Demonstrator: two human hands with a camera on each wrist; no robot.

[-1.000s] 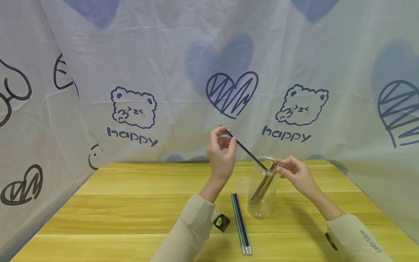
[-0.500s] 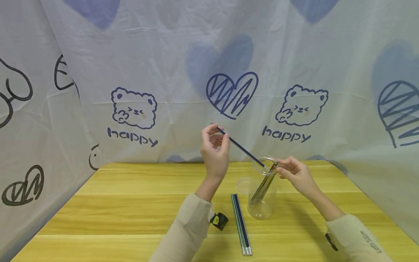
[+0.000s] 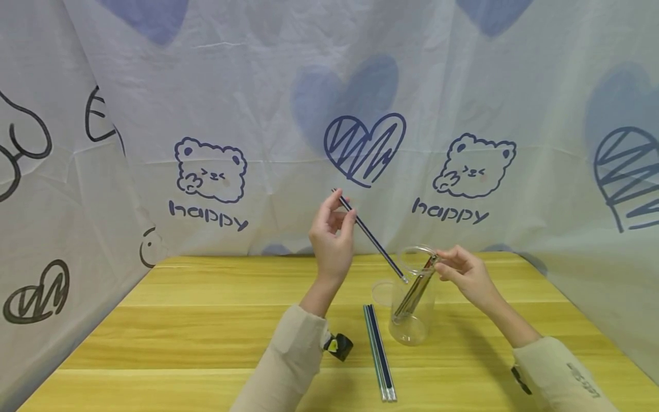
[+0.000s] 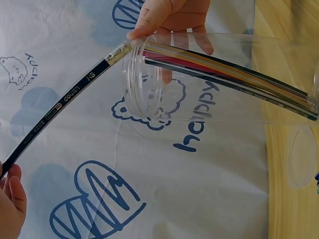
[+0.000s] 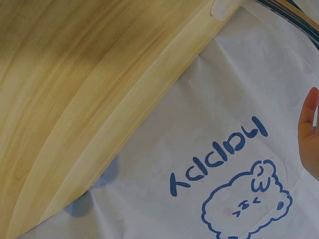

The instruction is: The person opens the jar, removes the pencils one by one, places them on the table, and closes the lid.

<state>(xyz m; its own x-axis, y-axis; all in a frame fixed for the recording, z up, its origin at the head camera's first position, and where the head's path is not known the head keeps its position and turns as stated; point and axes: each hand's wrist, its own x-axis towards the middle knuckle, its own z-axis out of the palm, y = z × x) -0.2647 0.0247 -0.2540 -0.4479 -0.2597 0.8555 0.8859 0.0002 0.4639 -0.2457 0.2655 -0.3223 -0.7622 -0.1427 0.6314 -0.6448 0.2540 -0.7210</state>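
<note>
My left hand (image 3: 332, 243) pinches a dark blue HB pencil (image 3: 373, 236) near its upper end, slanting it down to the right. Its silver-banded end overlaps the left wall of the clear plastic jar (image 3: 410, 332), just below the rim in the head view. At the jar's rim, on the right, my right hand (image 3: 465, 274) grips with thumb and fingers, and the jar stands on the table. Several pencils (image 4: 229, 74), dark, yellow and red, lean inside it. In the right wrist view, part of a hand (image 5: 309, 139) shows at the right edge.
Several teal and dark blue pencils (image 3: 380, 352) lie side by side on the wooden table (image 3: 206, 326), left of the jar. A clear round lid (image 3: 383, 292) lies behind them. A white printed curtain (image 3: 288, 229) hangs along the table's back edge.
My left hand has moved left, and the pencil's lower end has shifted from within the jar's mouth to its left side, tilting steeper. The right hand and jar stay put.
</note>
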